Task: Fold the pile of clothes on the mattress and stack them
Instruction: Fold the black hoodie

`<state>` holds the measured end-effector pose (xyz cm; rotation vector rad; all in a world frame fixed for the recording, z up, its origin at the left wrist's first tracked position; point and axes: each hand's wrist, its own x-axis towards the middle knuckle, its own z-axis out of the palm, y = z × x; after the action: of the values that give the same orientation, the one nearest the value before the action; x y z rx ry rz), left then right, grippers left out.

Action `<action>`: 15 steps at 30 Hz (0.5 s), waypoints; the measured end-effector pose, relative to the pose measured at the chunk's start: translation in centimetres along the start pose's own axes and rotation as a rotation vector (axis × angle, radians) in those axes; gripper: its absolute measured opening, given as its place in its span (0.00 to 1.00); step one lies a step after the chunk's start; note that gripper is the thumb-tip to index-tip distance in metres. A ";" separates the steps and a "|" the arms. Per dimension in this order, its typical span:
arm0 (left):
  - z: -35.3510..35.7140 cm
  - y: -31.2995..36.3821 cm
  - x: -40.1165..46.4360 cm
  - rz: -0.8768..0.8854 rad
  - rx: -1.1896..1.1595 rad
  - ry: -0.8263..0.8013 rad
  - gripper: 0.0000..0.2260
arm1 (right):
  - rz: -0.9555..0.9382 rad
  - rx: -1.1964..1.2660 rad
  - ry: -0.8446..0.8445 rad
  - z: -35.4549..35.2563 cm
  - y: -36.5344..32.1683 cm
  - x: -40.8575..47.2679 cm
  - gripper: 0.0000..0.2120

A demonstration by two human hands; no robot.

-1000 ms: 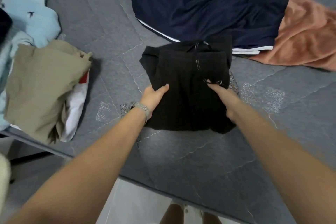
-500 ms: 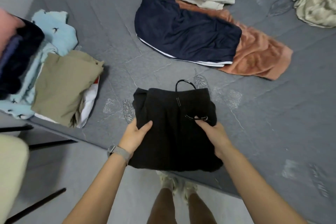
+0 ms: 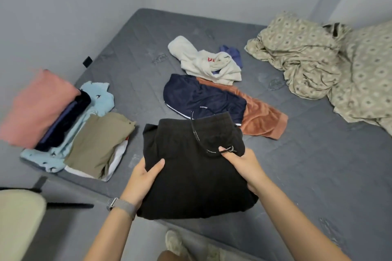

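clothes are partly sorted, by the look of it. the grey mattress (image 3: 318,165) carries a crumpled patterned sheet (image 3: 318,63) at the far right, which may be bedding and not part of the job. at the left edge lie the finished pieces: a pink folded piece (image 3: 36,108) over dark ones, a pale blue garment (image 3: 99,99) beneath, and an olive folded piece (image 3: 99,140) over something white beside them. it is more two neighbouring heaps than one neat stack. in the middle, unfolded, lie the navy shorts (image 3: 201,99) over a rust-coloured towel (image 3: 263,121), and behind them a cream hoodie (image 3: 203,63) with a bit of purple cloth showing, so i judge at least three or four items are left.

nearest, held above the mattress's near edge, is the black folded garment (image 3: 191,165), a thick squarish bundle with its drawstring (image 3: 196,131) looping loose on top. the left hand (image 3: 142,182) grips its left side, thumb on top. the right hand (image 3: 244,165) grips the right side and pinches the cord end.
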<state>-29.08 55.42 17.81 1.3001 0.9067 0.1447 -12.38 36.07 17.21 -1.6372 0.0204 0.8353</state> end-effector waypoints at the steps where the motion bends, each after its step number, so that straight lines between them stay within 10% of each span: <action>1: -0.2 0.7 -0.3 0.018 -0.009 0.000 0.09 | -0.021 -0.002 -0.008 0.2 -0.8 -0.3 0.11; 15: -11.5 9.9 3.1 0.118 -0.060 0.073 0.17 | -0.235 -0.122 -0.053 13.2 -11.0 2.3 0.06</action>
<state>-30.61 69.03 25.00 1.3000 0.8813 0.3115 -12.33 51.34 25.40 -1.6916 -0.2602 0.7099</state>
